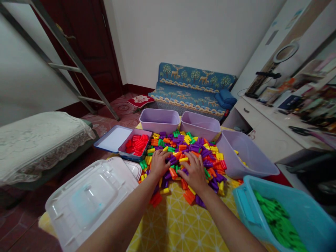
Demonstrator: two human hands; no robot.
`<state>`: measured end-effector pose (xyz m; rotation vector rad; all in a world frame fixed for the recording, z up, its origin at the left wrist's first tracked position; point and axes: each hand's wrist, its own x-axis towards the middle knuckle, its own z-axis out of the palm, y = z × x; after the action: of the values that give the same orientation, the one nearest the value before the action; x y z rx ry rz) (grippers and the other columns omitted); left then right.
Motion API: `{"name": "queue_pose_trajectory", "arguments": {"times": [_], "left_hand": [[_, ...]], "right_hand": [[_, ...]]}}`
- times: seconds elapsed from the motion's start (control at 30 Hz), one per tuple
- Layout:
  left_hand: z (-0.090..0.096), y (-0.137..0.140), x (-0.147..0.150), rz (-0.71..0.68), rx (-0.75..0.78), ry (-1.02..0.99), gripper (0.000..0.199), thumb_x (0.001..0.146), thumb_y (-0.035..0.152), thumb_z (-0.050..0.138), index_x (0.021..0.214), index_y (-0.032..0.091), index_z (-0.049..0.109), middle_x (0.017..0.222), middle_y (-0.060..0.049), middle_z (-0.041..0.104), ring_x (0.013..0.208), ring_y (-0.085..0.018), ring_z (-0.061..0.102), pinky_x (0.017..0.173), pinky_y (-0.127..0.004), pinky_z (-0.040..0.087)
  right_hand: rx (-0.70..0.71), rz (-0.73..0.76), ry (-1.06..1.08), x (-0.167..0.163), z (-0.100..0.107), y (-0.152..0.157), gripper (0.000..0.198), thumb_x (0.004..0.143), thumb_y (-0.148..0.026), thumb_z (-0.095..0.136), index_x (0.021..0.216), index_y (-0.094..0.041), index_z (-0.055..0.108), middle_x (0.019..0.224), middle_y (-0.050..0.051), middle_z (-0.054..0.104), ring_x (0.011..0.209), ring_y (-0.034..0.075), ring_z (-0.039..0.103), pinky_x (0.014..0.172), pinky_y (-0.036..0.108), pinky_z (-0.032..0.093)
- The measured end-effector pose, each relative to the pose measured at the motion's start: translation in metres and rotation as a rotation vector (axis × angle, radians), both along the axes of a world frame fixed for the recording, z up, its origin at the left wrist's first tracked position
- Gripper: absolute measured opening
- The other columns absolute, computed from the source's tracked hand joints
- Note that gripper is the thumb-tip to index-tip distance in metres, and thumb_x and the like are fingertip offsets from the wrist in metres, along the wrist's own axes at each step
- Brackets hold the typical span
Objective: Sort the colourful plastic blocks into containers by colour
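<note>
A heap of small plastic toy building pieces (181,147) in purple, orange, yellow and green lies spread before me. My left hand (159,163) rests on the near left of the heap, its fingers apart and bent over purple pieces; its fingertips are partly hidden. Over the middle right, my right hand (194,173) has its fingers spread on the pieces, with a yellow piece (184,159) by its fingertips. Neither hand visibly grips a piece. To the left, a tin box (121,150) holds red pieces (137,144).
Two lilac bins (159,126) stand behind the heap. A third lilac bin (228,159) at right holds some yellow pieces. Green pieces (279,220) lie in a turquoise tub (245,206). A translucent lid (91,196) lies at left on the yellow tablecloth (174,224).
</note>
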<state>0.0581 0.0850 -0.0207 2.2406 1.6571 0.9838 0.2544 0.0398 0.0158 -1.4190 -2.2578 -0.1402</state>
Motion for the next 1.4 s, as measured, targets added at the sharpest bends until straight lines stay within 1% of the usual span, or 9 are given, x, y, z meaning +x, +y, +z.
{"name": "queue_pose_trajectory", "arguments": {"times": [0.23, 0.43, 0.57, 0.7, 0.9, 1.03, 1.17, 1.27, 1.4], "left_hand": [[-0.002, 0.002, 0.001, -0.001, -0.009, -0.007, 0.032, 0.084, 0.031, 0.065, 0.116, 0.028, 0.070, 0.115, -0.003, 0.071, 0.112, -0.026, 0.050, 0.101, -0.043, 0.037], [0.001, 0.000, 0.000, 0.004, -0.017, -0.009, 0.034, 0.083, 0.028, 0.065, 0.117, 0.028, 0.069, 0.117, -0.003, 0.070, 0.112, -0.027, 0.049, 0.101, -0.043, 0.037], [0.002, -0.001, 0.000, 0.008, -0.023, -0.005, 0.037, 0.081, 0.025, 0.066, 0.118, 0.029, 0.069, 0.120, -0.003, 0.069, 0.112, -0.026, 0.049, 0.101, -0.044, 0.037], [0.002, -0.001, 0.000, 0.007, -0.020, -0.005, 0.038, 0.080, 0.024, 0.066, 0.118, 0.029, 0.069, 0.117, -0.003, 0.070, 0.111, -0.026, 0.049, 0.101, -0.044, 0.037], [0.002, -0.001, 0.000, 0.011, -0.025, -0.015, 0.040, 0.078, 0.020, 0.067, 0.117, 0.029, 0.069, 0.113, -0.002, 0.071, 0.111, -0.026, 0.049, 0.103, -0.044, 0.037], [0.002, -0.001, 0.001, 0.014, -0.018, -0.018, 0.040, 0.078, 0.020, 0.068, 0.117, 0.029, 0.070, 0.112, -0.002, 0.071, 0.111, -0.026, 0.049, 0.103, -0.043, 0.037], [0.001, -0.001, 0.001, 0.009, -0.003, -0.015, 0.037, 0.080, 0.023, 0.067, 0.116, 0.028, 0.070, 0.114, -0.003, 0.071, 0.111, -0.026, 0.049, 0.102, -0.043, 0.037], [0.001, -0.001, 0.000, -0.003, -0.001, -0.004, 0.037, 0.080, 0.023, 0.066, 0.117, 0.027, 0.069, 0.115, -0.003, 0.071, 0.110, -0.026, 0.050, 0.101, -0.043, 0.037], [0.001, -0.001, 0.000, -0.002, -0.004, -0.004, 0.037, 0.081, 0.025, 0.067, 0.118, 0.028, 0.069, 0.117, -0.003, 0.070, 0.111, -0.026, 0.049, 0.102, -0.043, 0.037]], "right_hand": [[0.074, -0.295, 0.099, 0.044, 0.008, 0.051, 0.029, 0.088, -0.024, 0.055, 0.113, -0.019, 0.068, 0.130, 0.016, 0.055, 0.122, 0.030, 0.049, 0.103, 0.052, 0.039], [0.158, -0.266, 0.325, 0.053, 0.015, 0.028, 0.026, 0.087, -0.026, 0.050, 0.104, -0.020, 0.069, 0.113, 0.012, 0.062, 0.112, 0.026, 0.055, 0.099, 0.043, 0.044], [-0.037, -0.295, 0.277, 0.042, 0.023, -0.008, 0.022, 0.089, -0.032, 0.050, 0.094, -0.023, 0.069, 0.096, 0.005, 0.068, 0.089, 0.021, 0.064, 0.078, 0.033, 0.049], [-0.255, -0.369, 0.068, 0.034, 0.014, -0.032, 0.015, 0.086, -0.033, 0.058, 0.090, -0.026, 0.070, 0.089, 0.002, 0.070, 0.076, 0.019, 0.066, 0.061, 0.029, 0.043], [-0.133, -0.308, -0.015, 0.024, -0.013, -0.041, 0.032, 0.083, -0.019, 0.055, 0.111, -0.025, 0.069, 0.104, 0.007, 0.070, 0.083, 0.021, 0.067, 0.068, 0.030, 0.046], [-0.054, -0.256, 0.074, 0.014, -0.024, -0.036, 0.039, 0.084, -0.023, 0.055, 0.122, -0.024, 0.065, 0.113, 0.010, 0.069, 0.096, 0.024, 0.067, 0.077, 0.033, 0.051], [-0.060, -0.192, 0.267, 0.003, -0.025, -0.031, 0.044, 0.085, -0.023, 0.052, 0.129, -0.023, 0.059, 0.126, 0.010, 0.064, 0.108, 0.024, 0.064, 0.085, 0.036, 0.055], [-0.026, -0.106, 0.438, -0.002, -0.020, -0.032, 0.042, 0.088, -0.019, 0.048, 0.128, -0.021, 0.058, 0.131, 0.011, 0.061, 0.116, 0.022, 0.060, 0.091, 0.037, 0.055], [0.034, -0.044, 0.480, -0.004, -0.017, -0.050, 0.027, 0.091, -0.018, 0.050, 0.113, -0.023, 0.065, 0.115, 0.009, 0.067, 0.110, 0.021, 0.063, 0.094, 0.038, 0.054]]}}
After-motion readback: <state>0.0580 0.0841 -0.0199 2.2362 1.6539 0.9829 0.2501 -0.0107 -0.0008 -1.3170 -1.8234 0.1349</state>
